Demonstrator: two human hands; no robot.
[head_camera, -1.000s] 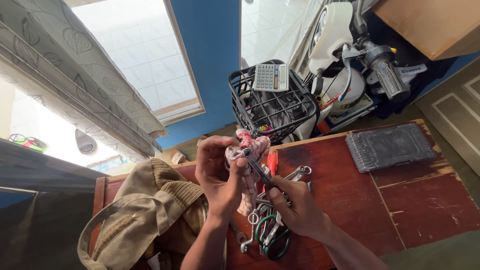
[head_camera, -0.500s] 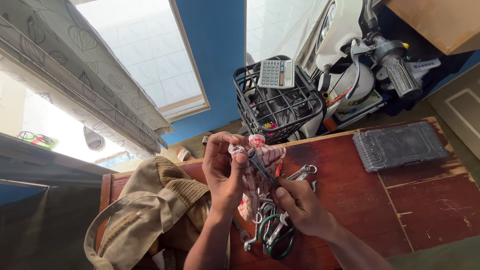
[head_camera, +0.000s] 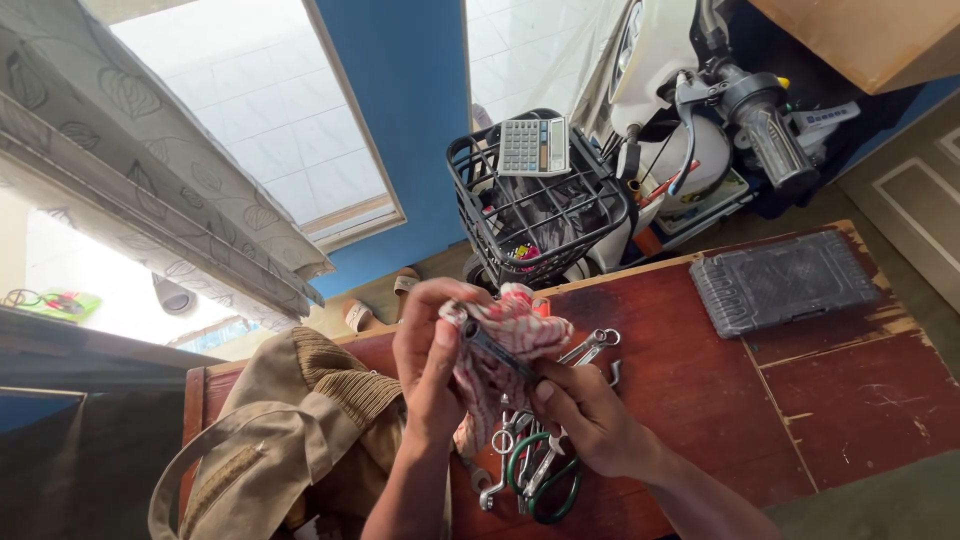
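Wiping a wrench with a red-and-white rag (head_camera: 510, 335) above the red bench (head_camera: 800, 400).

Head view: left hand (head_camera: 430, 375) clutches the rag around the wrench (head_camera: 497, 352); right hand (head_camera: 585, 420) pinches its lower end. Loose spanners (head_camera: 530, 455) lie under the rag, a grey tool case (head_camera: 785, 282) well right. Judged mid-wipe.

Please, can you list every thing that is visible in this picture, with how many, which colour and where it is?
cloth: one, red and white, held in both hands
wrenches: several, silver, on the table under the hands
table: one, red-brown wood
tool case: one, grey, shut, far right of the table
bag: one, khaki, left of the table
basket: one, black wire, behind the table
calculator: one, grey, on the basket
scooter: one, white, behind the table
left hand: grips the cloth
right hand: grips the cloth
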